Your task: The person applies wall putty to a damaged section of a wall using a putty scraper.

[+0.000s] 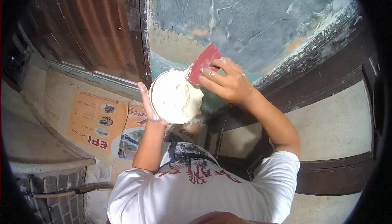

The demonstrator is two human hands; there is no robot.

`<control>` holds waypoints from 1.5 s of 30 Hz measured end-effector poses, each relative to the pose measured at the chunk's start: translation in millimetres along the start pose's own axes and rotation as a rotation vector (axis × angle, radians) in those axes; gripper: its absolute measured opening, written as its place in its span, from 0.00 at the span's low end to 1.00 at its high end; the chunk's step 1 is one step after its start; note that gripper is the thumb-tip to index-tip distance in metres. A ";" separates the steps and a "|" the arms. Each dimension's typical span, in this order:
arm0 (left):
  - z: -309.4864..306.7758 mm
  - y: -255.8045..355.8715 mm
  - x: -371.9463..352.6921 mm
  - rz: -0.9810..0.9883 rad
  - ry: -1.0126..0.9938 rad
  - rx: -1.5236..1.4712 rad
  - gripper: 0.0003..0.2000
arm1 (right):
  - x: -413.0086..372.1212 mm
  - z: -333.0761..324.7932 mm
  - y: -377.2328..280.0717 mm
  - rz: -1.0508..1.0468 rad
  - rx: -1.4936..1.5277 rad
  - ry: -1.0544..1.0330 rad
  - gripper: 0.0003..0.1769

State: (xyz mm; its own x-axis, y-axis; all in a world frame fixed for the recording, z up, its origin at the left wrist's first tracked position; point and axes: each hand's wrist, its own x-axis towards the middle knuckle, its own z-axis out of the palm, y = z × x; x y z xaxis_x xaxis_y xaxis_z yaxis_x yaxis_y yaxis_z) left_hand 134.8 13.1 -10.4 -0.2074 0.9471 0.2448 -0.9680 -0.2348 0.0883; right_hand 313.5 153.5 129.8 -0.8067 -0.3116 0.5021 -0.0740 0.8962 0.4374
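My left hand (150,109) holds a round tub (178,123) from below and the side, its thumb up along the left rim. White putty (173,97) fills the tub, with an uneven ridged surface. In my right hand (229,84) is a red putty scraper (203,64), pinched between thumb and fingers. Its lower left edge, smeared with putty, is right at the tub's upper right rim. White smears mark the fingers of both hands. Just beyond them stands a wall (253,17) with blue-grey paint, cracks and patches of filler.
Dark wooden trim (310,52) borders the wall on the right, beside a dark-framed panel (330,122). A brown curtain (96,9) hangs at upper left. Orange printed banners (92,120) lie on the floor. Brickwork (53,187) stands at lower left.
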 end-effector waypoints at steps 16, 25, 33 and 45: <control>-11.2 4.1 7.8 -0.019 0.106 0.070 0.53 | -85.3 -10.1 63.6 0.581 -0.065 0.101 0.22; -17.1 9.4 17.0 -0.044 0.030 -0.022 0.53 | -166.2 50.2 74.3 0.856 -0.068 0.067 0.12; -21.6 10.1 22.4 -0.049 0.054 -0.056 0.53 | -152.1 70.0 70.7 0.880 -0.100 0.047 0.10; -26.6 10.4 25.0 -0.047 0.020 -0.081 0.53 | -137.8 66.6 67.2 0.877 -0.152 -0.028 0.09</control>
State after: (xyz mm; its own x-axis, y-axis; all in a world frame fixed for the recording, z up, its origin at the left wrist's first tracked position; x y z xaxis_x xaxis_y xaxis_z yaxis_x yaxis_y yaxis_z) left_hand 115.8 40.2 -29.1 -0.1630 0.9611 0.2228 -0.9849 -0.1718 0.0206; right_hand 380.6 277.7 40.3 -0.5507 0.4761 0.6856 0.6538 0.7567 -0.0003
